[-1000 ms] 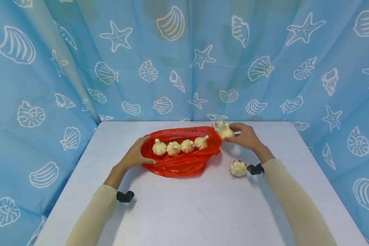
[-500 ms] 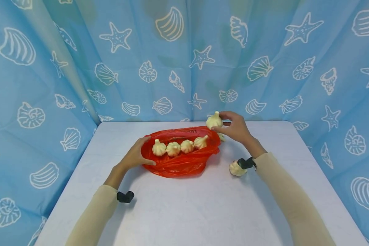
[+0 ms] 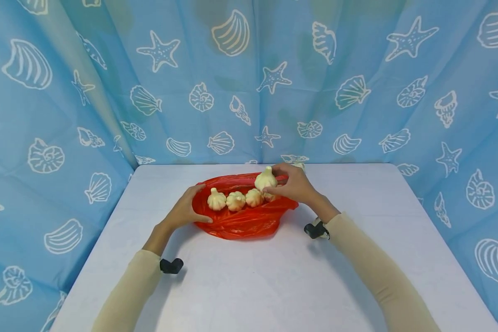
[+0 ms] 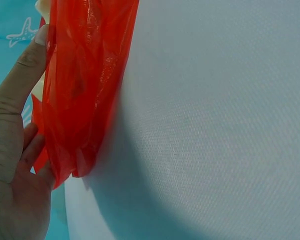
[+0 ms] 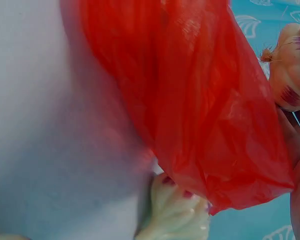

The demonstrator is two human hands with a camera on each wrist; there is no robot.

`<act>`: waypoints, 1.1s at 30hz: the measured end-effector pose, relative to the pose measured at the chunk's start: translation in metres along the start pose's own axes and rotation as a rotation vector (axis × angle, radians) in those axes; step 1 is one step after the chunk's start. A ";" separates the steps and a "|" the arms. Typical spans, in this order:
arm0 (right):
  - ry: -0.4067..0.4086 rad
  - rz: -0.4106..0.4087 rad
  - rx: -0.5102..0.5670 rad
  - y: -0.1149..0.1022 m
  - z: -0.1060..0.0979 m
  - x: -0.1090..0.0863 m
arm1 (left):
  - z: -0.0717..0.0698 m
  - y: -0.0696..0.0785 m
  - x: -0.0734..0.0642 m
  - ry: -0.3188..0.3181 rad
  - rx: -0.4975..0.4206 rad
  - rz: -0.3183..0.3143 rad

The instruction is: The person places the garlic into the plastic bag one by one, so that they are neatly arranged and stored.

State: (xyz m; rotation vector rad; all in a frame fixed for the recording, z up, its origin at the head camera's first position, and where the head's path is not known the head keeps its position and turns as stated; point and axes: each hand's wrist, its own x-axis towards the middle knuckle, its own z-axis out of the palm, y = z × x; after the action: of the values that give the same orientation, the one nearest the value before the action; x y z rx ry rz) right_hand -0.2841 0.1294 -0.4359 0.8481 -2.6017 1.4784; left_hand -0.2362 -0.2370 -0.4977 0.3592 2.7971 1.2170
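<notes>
- Blue curtain, printed with white shells and starfish, hanging behind the table and at both sides.
- White table, with everything lying on it or held above it.
- Pale sleeves, the left one and the right one, reaching in from the near edge.
- Red bag, thin and crinkled, lying sideways across the table towards the back, mouth open upward.
- Left hand clamped round the bag's left end, thumb at the near rim, fingers at the far rim.
- Right hand over the bag's right end, thumb and fingers pinching a bulb. The two hands are apart.
- Row of garlic, four bulbs side by side in the bag, the rightmost partly hidden.
- Held bulb, stem up, above the row's right end; whether it touches those below, I cannot tell.
- Loose bulb, on the table just beside the bag's right end.
- Black wrist devices, left and right.
</notes>
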 end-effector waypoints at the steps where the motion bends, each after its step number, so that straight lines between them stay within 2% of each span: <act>1: -0.009 -0.004 -0.001 0.000 0.003 -0.001 | 0.000 0.000 0.000 0.000 -0.001 -0.004; 8: -0.084 0.011 -0.043 0.001 0.015 -0.009 | -0.002 -0.001 0.001 0.001 -0.014 0.012; 23: -0.238 0.148 -0.140 0.019 0.018 -0.024 | 0.002 -0.003 0.000 0.002 -0.015 -0.003; 33: -0.198 0.103 -0.259 0.022 0.028 -0.031 | 0.002 -0.003 0.000 0.000 -0.011 -0.005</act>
State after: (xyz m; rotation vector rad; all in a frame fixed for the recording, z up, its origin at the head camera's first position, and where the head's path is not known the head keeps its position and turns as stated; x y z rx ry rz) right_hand -0.2612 0.1293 -0.4772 0.8821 -2.9364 1.0900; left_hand -0.2364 -0.2376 -0.5018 0.3512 2.7886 1.2312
